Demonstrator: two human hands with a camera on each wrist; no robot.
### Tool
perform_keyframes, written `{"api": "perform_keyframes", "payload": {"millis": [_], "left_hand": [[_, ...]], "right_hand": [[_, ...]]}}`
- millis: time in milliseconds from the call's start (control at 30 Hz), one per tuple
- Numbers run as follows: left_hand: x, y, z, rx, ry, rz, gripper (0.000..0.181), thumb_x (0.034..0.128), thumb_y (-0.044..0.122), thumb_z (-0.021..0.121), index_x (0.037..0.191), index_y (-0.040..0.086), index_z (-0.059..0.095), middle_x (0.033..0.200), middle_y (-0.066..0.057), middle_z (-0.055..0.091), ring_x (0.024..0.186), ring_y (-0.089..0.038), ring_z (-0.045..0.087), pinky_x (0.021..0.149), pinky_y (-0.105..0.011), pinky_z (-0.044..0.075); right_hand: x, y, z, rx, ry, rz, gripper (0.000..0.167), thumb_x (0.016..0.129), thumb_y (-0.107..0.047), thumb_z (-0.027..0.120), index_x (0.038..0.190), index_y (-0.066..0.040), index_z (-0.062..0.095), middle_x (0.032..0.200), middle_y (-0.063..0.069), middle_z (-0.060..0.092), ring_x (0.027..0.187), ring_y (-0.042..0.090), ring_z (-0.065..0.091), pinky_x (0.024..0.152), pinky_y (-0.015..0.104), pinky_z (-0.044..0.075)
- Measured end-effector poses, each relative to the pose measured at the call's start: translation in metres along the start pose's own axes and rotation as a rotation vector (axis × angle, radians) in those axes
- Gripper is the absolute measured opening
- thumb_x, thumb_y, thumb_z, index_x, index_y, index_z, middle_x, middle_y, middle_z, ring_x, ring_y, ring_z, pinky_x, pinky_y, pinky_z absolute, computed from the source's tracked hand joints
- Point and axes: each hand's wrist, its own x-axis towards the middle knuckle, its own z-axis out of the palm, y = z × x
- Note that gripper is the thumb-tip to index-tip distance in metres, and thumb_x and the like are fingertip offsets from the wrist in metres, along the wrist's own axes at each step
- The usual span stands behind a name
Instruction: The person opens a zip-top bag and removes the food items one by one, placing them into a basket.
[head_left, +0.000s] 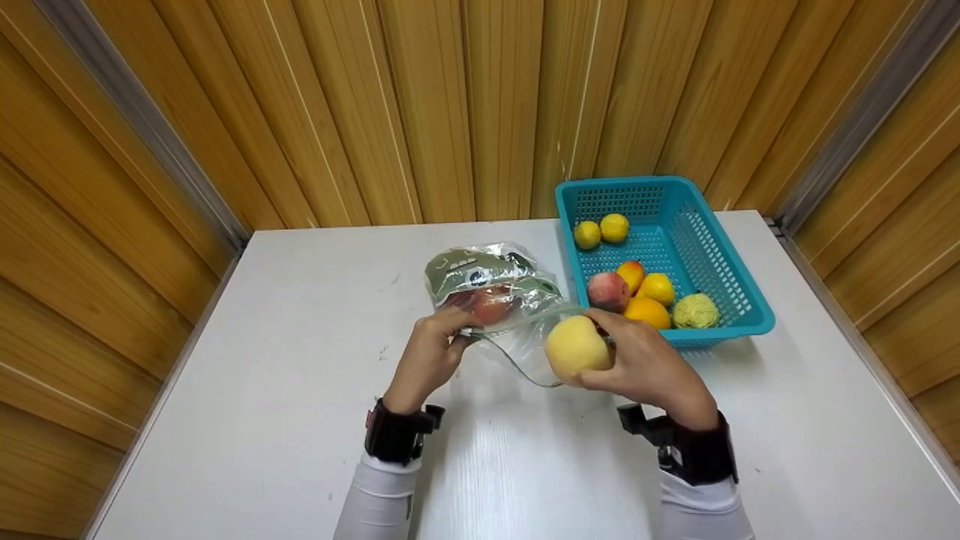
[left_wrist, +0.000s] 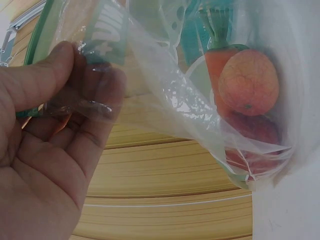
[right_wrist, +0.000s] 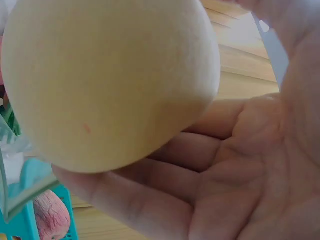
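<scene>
A clear zip bag (head_left: 536,292) with a green cartoon print lies on the table, its mouth facing the person. My left hand (head_left: 433,352) pinches the left edge of that mouth between thumb and fingers. Through the plastic show a carrot (left_wrist: 217,65), an orange-red fruit (left_wrist: 248,82) and a dark red fruit (left_wrist: 252,137). At the right side of the opening, my right hand (head_left: 649,365) holds a round, pale yellow fruit (head_left: 576,349) with its fingers and thumb around it. The fruit nearly fills the right wrist view, and its exact kind cannot be told.
Behind my right hand stands a teal plastic basket (head_left: 739,281). Inside are a peach (head_left: 607,291), an orange (head_left: 647,312), a pale green wrinkled ball (head_left: 695,311) and several yellow fruits (head_left: 615,227). Wood-panelled walls (head_left: 435,112) enclose the white table (head_left: 315,360).
</scene>
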Motion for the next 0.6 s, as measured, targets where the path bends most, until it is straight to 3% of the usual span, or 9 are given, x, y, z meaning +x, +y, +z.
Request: {"api": "perform_keyframes", "payload": {"millis": [233, 400, 500, 600], "left_hand": [[0.0, 0.0, 0.0, 0.007, 0.0, 0.005, 0.015, 0.083, -0.005, 0.076, 0.093, 0.006, 0.079, 0.094, -0.006, 0.076, 0.091, -0.019, 0.072, 0.084, -0.036, 0.059], [-0.001, 0.001, -0.001, 0.023, -0.007, 0.015, 0.021, 0.0834, -0.007, 0.075, 0.1, 0.006, 0.08, 0.101, -0.006, 0.077, 0.1, -0.021, 0.072, 0.089, -0.037, 0.058], [-0.001, 0.0, -0.001, 0.022, -0.015, 0.022, 0.021, 0.0846, -0.006, 0.074, 0.1, 0.007, 0.08, 0.104, -0.006, 0.077, 0.103, -0.022, 0.072, 0.091, -0.036, 0.057], [0.0, 0.0, -0.001, 0.007, -0.029, 0.02, 0.027, 0.0852, -0.007, 0.074, 0.105, 0.009, 0.081, 0.109, -0.005, 0.077, 0.108, -0.022, 0.071, 0.094, -0.036, 0.057]], "right_hand": [[-0.008, 0.005, -0.014, 0.052, 0.011, -0.009, 0.068, 0.075, -0.018, 0.088, 0.135, 0.0, 0.062, 0.118, 0.012, 0.072, 0.093, 0.023, 0.061, 0.083, 0.046, 0.055], [-0.016, 0.011, -0.027, 0.079, 0.042, 0.052, 0.076, 0.079, -0.02, 0.089, 0.142, 0.005, 0.055, 0.129, 0.02, 0.067, 0.102, 0.031, 0.062, 0.09, 0.051, 0.056], [-0.02, 0.018, -0.036, 0.123, 0.102, 0.103, 0.076, 0.081, -0.02, 0.089, 0.144, 0.004, 0.054, 0.132, 0.023, 0.065, 0.106, 0.033, 0.063, 0.091, 0.032, 0.057], [-0.023, 0.029, -0.043, 0.163, 0.19, 0.139, 0.076, 0.083, -0.018, 0.088, 0.145, 0.004, 0.052, 0.135, 0.024, 0.064, 0.109, 0.028, 0.062, 0.088, 0.011, 0.05]]}}
